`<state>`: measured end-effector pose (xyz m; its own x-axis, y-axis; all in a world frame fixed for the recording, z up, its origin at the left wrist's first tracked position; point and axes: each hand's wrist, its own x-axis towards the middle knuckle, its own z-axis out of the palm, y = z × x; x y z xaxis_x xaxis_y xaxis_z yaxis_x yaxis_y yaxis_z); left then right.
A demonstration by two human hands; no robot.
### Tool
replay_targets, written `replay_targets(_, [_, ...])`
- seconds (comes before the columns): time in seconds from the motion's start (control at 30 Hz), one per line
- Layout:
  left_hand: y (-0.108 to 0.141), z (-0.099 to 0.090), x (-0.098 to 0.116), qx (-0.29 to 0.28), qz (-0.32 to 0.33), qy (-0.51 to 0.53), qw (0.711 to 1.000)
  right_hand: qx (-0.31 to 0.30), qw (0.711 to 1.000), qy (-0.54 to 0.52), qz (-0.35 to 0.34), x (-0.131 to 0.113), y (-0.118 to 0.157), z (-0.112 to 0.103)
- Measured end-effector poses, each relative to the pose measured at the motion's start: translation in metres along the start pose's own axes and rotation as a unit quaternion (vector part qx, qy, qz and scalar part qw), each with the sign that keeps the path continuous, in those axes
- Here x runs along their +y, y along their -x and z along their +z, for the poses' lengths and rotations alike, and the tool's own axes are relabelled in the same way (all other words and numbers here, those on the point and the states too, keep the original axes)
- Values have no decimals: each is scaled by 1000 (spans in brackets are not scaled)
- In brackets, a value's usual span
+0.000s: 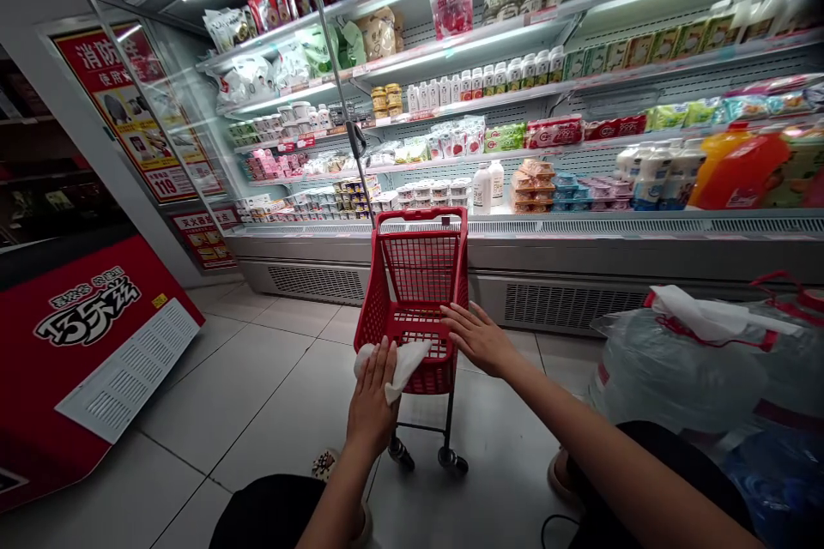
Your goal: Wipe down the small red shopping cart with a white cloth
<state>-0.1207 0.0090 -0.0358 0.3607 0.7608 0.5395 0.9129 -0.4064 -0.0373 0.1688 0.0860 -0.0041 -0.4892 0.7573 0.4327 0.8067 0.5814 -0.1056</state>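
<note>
A small red shopping cart (412, 317) with a lattice basket stands upright on wheels between my legs. My left hand (374, 386) holds a white wipe (407, 364) against the basket's near left rim, with its fingers extended over it. One end of the wipe sticks out to the right, over the basket's front edge. My right hand (475, 339) is open at the basket's right side, palm down, its fingertips over the rim. Whether those fingertips touch the rim I cannot tell. The fingers' undersides are hidden on both hands.
Ahead runs a chilled display case (515, 227) with shelves of bottles, cups and bags. A red freezer (96, 352) stands at the left. Large plastic-wrapped water bottles (682, 369) are at the right. Grey floor tiles (257, 395) surround the cart.
</note>
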Motion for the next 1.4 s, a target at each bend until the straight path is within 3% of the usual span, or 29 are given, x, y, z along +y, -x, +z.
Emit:
replay_targets(0.17, [-8,22,5,44,-136,93,985,53,998,8,11,-28,-7,19])
replay_targets(0.47, [-7,20,-16,31,-207,147,967,61,998,0,-14,-65,15,14])
replay_targets(0.63, [-11,13,-37,-4,-220,168,961,23,994,21,-108,-47,16,-5])
replay_targets(0.77, [-17,10,-43,-35,-207,187,960,29,996,53,-72,-18,10,-14])
replay_targets(0.9, [-18,11,-22,-26,-199,213,956,14,997,59,-57,-14,17,-16])
replay_targets(1.13, [0,13,45,-3,-202,225,953,7,998,59,-22,-19,40,-25])
replay_targets(1.27, [3,12,71,20,-148,160,976,20,998,60,-7,-14,44,-25])
replay_targets(1.4, [-16,13,86,14,-68,75,995,21,998,64,8,-17,40,-19])
